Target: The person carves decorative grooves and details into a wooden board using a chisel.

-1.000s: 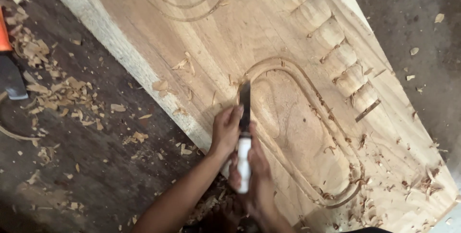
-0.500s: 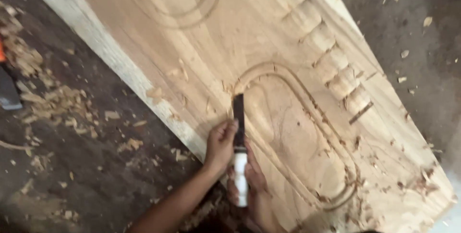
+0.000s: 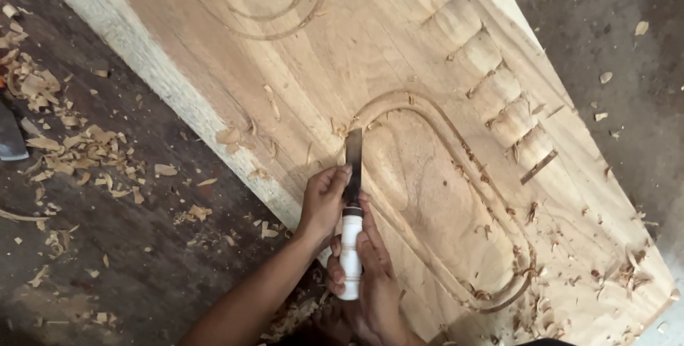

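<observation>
A long pale wooden plank point(image 3: 399, 54) lies slantwise across the floor, carved with an oval groove point(image 3: 456, 139) and a row of rounded ridges along its right edge. A chisel point(image 3: 352, 210) with a dark steel blade and a white handle points up at the top left bend of the oval. My left hand point(image 3: 324, 200) grips the blade just above the handle. My right hand point(image 3: 370, 275) wraps the white handle from below and to the right. The blade's tip rests on the wood by the groove.
Wood shavings point(image 3: 78, 146) are scattered on the dark floor left of the plank, and chips lie in the plank's lower right corner point(image 3: 627, 275). A dark tool head point(image 3: 11, 139) shows at the left edge. A second carved oval point(image 3: 271, 4) sits at the plank's top.
The view has shifted slightly. The chisel stays at the oval's upper left bend with both hands on it; the tool at the left edge has slid further out of view.
</observation>
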